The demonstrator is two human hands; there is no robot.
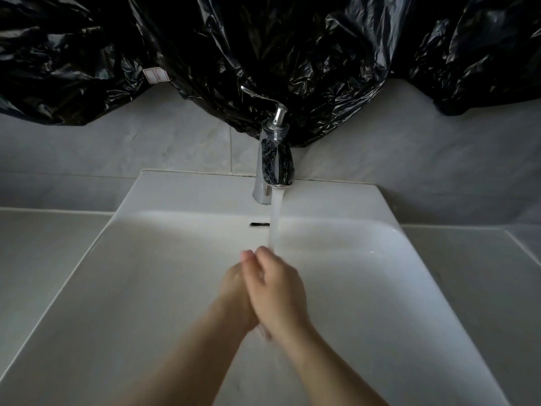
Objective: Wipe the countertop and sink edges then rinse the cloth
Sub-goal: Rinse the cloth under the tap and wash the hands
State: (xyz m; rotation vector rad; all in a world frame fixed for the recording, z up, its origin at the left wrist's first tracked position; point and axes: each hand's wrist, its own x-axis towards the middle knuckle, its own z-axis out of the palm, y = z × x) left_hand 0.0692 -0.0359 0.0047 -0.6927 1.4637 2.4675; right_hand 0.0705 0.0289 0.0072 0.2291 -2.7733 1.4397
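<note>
My two hands are pressed together palm to palm over the white sink basin [366, 303], fingers fairly straight. My right hand [278, 291] lies on top and covers most of my left hand [234, 285]. Water [275, 221] runs from the chrome faucet [272, 165] and lands on the fingertips. Neither hand holds anything that I can see. No cloth is in view.
A light countertop [44, 244] flanks the sink on both sides [468, 259]. Black plastic sheeting [263, 54] hangs over the wall behind the faucet. The faucet's lever [257, 95] points up and left. An overflow slot [259, 224] sits in the back wall of the basin.
</note>
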